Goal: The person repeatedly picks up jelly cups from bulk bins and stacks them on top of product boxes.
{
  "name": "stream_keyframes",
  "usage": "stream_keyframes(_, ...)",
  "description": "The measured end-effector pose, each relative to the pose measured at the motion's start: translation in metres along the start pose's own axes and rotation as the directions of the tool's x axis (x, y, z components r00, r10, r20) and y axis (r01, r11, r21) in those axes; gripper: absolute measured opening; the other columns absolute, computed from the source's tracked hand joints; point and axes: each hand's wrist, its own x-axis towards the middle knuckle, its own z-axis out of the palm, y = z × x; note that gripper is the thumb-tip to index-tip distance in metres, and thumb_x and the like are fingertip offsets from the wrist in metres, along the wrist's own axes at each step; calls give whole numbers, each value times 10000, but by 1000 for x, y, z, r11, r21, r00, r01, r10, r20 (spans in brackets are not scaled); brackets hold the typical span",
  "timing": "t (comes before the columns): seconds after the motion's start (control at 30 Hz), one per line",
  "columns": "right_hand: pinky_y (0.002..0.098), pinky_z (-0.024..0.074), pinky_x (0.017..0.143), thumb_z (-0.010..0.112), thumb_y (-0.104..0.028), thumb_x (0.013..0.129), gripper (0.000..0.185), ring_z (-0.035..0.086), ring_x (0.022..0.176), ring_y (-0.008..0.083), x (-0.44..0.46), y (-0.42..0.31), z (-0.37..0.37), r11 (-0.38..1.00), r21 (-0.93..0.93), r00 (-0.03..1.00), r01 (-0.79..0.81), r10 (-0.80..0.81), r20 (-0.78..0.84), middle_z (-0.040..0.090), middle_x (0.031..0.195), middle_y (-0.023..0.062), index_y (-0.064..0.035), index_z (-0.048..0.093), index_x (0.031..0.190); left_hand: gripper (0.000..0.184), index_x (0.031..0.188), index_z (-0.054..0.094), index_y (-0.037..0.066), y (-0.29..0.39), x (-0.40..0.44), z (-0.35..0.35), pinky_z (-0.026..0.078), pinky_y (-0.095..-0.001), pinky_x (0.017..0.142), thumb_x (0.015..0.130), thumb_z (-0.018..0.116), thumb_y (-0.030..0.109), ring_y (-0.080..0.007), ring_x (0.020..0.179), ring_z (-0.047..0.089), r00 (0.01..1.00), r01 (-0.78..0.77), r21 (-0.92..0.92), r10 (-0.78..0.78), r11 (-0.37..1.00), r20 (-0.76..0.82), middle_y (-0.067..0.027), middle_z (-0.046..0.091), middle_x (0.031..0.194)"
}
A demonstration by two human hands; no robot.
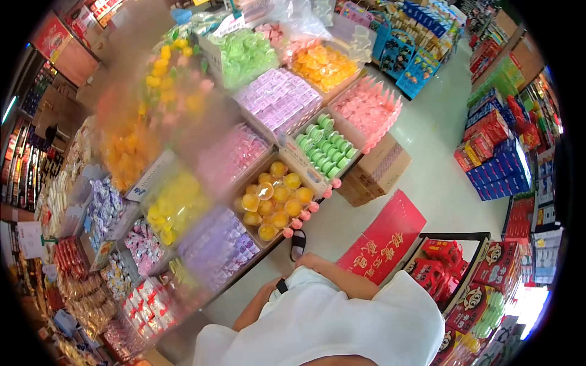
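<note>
My left hand is low in front of my body, a black band at its wrist. Pale cloth hides most of its fingers. Close by, my right hand rests at the front of the same pale cloth; its fingers are too small and covered to make out. Nearest to both hands is the corner of a sweets display, with a box of round orange-yellow cups. Small pink pieces line that box's edge. Purple packets lie beside it.
Boxes of green cups, pink sweets and lilac packs fill the display. A cardboard carton stands on the floor. At right are a red sign and a bin of red packages. A blur covers part of the left side.
</note>
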Motion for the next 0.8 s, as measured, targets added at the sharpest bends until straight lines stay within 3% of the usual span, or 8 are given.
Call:
stream_keyframes(0.2, 407, 520, 840, 656, -310, 806, 331, 671, 924, 330, -24, -38, 18, 854, -474, 976, 216, -174, 131, 709, 965, 203, -29, 738, 962, 397, 1231, 650, 56, -57, 29, -32, 422, -308, 966, 888, 606, 250, -188, 1117, 557, 995, -87, -180, 77, 980, -63, -50, 624, 1253)
stream_keyframes(0.27, 441, 513, 846, 626, -374, 840, 412, 658, 956, 376, -28, -55, 14, 653, -703, 960, 281, -173, 222, 698, 1003, 212, -29, 689, 1057, 371, 1202, 672, 54, 25, -29, -8, 434, -281, 910, 929, 529, 261, -137, 1011, 591, 976, 58, 101, -35, 993, -214, -18, 671, 1149)
stream_keyframes(0.33, 462, 512, 833, 623, -384, 854, 431, 657, 957, 381, -55, -99, 10, 587, -733, 940, 342, -217, 264, 695, 1032, 199, -41, 647, 1114, 362, 1178, 683, 55, -25, 14, -25, 440, -292, 883, 923, 546, 272, -142, 993, 586, 978, -160, 72, 168, 984, -125, -21, 675, 1118)
stream_keyframes(0.37, 458, 516, 822, 620, -387, 861, 428, 661, 947, 373, -61, -118, 11, 568, -681, 885, 462, -243, 398, 696, 1035, 190, -45, 642, 1119, 377, 1148, 703, 84, -4, 8, -26, 448, -302, 879, 894, 582, 335, -156, 964, 588, 961, 142, -27, -145, 989, -235, -33, 679, 1097)
stream_keyframes(0.47, 427, 526, 777, 607, -331, 882, 350, 673, 896, 338, -79, -177, 10, 599, -510, 772, 617, -332, 542, 702, 983, 162, -53, 650, 1090, 389, 1137, 701, 83, 10, 0, -29, 465, -329, 870, 872, 596, 348, -201, 951, 608, 966, 84, 119, -51, 989, -254, -70, 684, 1089)
stream_keyframes(0.57, 390, 523, 740, 615, -254, 868, 254, 675, 841, 299, -66, -222, 5, 669, -355, 752, 653, -627, 200, 702, 910, 137, -57, 662, 1022, 402, 1127, 700, 82, 20, -5, -33, 481, -357, 861, 851, 609, 361, -247, 938, 629, 955, 71, 278, 15, 958, -296, -108, 690, 1082)
stream_keyframes(0.7, 410, 529, 757, 660, -271, 845, 308, 663, 907, 314, -11, -259, 5, 731, -394, 741, 557, -652, -162, 676, 987, 151, -53, 627, 1060, 422, 1113, 698, 81, 24, -10, -40, 503, -393, 848, 822, 627, 378, -308, 921, 656, 926, 110, 468, 81, 877, -369, -158, 697, 1071)
stream_keyframes(0.8, 447, 526, 821, 673, -314, 838, 452, 628, 1022, 356, -4, -289, 8, 629, -623, 524, 465, -763, -379, 611, 1138, 212, -25, 554, 1164, 405, 1091, 690, 63, 17, -6, -46, 522, -462, 837, 805, 634, 345, -399, 952, 664, 903, 50, 600, 221, 799, -369, -221, 685, 1065)
